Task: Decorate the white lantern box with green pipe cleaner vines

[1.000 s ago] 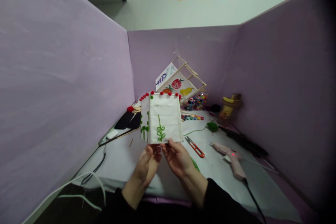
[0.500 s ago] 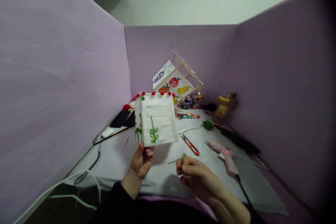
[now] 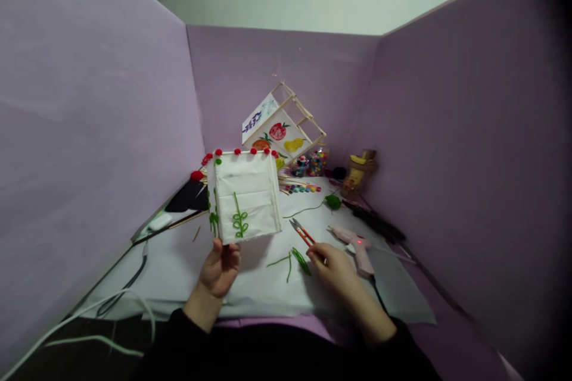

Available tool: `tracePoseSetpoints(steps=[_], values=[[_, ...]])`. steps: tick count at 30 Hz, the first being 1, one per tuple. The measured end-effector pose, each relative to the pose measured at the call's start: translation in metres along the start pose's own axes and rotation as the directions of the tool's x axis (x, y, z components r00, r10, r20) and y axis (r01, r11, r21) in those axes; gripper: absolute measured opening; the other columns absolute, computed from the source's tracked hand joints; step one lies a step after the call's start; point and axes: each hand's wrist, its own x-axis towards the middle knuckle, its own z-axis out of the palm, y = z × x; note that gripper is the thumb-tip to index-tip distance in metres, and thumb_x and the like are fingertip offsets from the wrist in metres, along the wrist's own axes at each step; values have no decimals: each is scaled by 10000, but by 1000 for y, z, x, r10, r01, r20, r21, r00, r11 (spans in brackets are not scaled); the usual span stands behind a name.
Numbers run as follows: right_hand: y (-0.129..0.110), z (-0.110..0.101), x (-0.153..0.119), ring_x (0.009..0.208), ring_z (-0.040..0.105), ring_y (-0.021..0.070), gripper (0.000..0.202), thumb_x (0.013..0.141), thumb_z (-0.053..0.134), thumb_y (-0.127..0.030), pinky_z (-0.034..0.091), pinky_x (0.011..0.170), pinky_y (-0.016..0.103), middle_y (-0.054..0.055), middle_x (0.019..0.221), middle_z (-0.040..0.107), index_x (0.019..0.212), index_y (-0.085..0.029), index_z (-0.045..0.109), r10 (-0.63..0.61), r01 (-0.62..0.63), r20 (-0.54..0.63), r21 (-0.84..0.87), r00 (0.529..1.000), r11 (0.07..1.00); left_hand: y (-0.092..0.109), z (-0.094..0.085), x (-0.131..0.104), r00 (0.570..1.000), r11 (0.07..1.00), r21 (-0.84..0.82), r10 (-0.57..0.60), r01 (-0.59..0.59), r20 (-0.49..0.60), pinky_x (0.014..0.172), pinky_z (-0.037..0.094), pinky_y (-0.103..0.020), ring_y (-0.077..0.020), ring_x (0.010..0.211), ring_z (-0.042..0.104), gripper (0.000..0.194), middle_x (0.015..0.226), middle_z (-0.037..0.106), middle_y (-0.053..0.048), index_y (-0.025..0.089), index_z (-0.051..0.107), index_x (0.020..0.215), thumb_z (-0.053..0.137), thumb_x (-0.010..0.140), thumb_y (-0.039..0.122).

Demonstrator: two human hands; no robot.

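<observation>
My left hand grips the bottom edge of a white box-shaped craft piece, thumb in front, holding it up above the table. Red pom-poms line its top edge, and a green leafy sprig of yarn or cord decorates its front face. More green sprigs show on its left side. My right hand has its fingers closed on the handle end of orange-handled thread snips, whose blades point away to the upper left. Just left of that hand, cut green yarn pieces lie on the table.
A pink glue gun with a red light lies to the right. Behind are a green yarn ball, a bead jar, a paint strip and a tilted stick frame with fruit pictures. Purple panels enclose the table.
My right hand has let go of the green yarn, now lying on the table, and has moved onto the thread snips. My left hand still holds the craft piece. The view has shifted right.
</observation>
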Motion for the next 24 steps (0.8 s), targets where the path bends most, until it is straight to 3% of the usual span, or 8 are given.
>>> tracePoseSetpoints(steps=[7,11,16,20,24], values=[[4,-14,-11,842,606,226,191,827,435,-170,443,754,323,91,873,662,805,-190,623,73,-32,145,-271,987,962,0,-2,1,1000,1000,-23,7,-7,-13,566,551,-156,-105,625,669,146,665,705,-12,199,707,758,590,841,175],[-12,-13,13,910,601,237,167,830,479,-201,418,792,316,113,961,662,903,-174,627,83,-4,187,-388,979,922,-1,0,0,1000,999,-37,25,-25,-7,572,551,-155,-108,638,674,146,677,713,-12,201,711,753,599,830,148],[-15,11,52,832,621,260,226,828,475,-161,392,689,318,193,920,654,1025,-82,552,192,-94,150,-498,970,862,-3,1,-1,999,999,-37,32,-33,-20,577,559,-169,-108,632,676,137,710,728,-6,205,713,784,606,822,129],[-6,17,61,694,619,206,147,805,543,-179,350,573,275,139,820,665,938,-123,564,233,-118,175,-499,957,859,-3,1,-1,999,999,-36,24,-26,-29,573,562,-171,-115,633,678,113,687,720,-12,183,707,759,623,807,123],[-1,0,53,615,582,171,73,804,502,-156,323,532,269,111,711,657,763,-156,562,193,-90,169,-482,967,871,-3,1,-1,999,999,-37,25,-26,-35,560,556,-158,-113,626,674,95,654,701,-13,174,697,742,636,800,131]])
